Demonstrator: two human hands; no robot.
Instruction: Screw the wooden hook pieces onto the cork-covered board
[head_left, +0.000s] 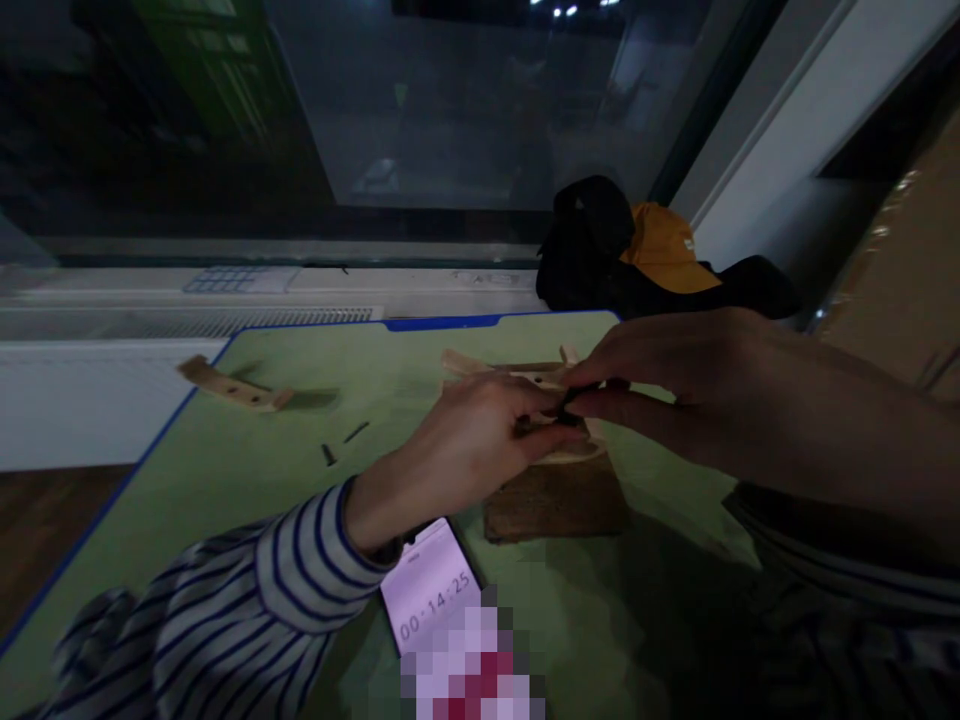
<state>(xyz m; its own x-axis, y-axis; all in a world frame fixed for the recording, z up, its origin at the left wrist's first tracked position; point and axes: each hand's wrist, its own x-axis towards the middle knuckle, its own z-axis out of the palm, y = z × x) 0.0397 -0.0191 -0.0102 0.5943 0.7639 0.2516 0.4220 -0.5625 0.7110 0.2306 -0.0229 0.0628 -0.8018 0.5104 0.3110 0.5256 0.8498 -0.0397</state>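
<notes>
My left hand point(457, 450) reaches in from the lower left in a striped sleeve, fingers closed on a light wooden piece point(517, 372) above a dark wooden block point(555, 505). My right hand point(675, 395) comes from the right, its fingertips pinched on a small dark part point(574, 400) pressed against that wooden piece. The two hands touch at the fingertips. What lies under the fingers is hidden.
A green mat point(300, 470) with a blue edge covers the table. A separate curved wooden piece point(232, 385) lies at the far left, with two small dark screws point(341, 445) near it. A phone point(431, 590) showing a timer lies near me. A black bag with an orange cap point(664, 250) sits at the back.
</notes>
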